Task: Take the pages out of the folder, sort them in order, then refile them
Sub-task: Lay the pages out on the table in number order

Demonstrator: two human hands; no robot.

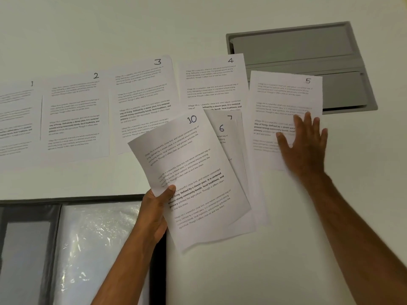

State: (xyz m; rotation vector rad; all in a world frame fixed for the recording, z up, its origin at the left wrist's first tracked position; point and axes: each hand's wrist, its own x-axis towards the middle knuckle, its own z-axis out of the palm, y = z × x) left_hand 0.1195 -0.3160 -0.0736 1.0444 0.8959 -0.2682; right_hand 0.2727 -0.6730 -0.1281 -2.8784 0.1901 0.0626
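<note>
Printed pages lie in a row on the white table: page 1 (15,119), page 2 (74,113), page 3 (143,93), page 4 (212,82) and page 5 (284,100). My right hand (304,142) lies flat with spread fingers on the lower part of page 5. My left hand (154,214) grips a fanned stack above the table, page 10 (191,172) on top, with page 6 (222,133) and page 7 (230,117) peeking out behind. The open folder (92,245) with shiny plastic sleeves lies at the lower left.
A grey recessed hatch (308,47) sits in the tabletop at the upper right, partly under pages 4 and 5. Bare white table (275,260) stretches below my right arm.
</note>
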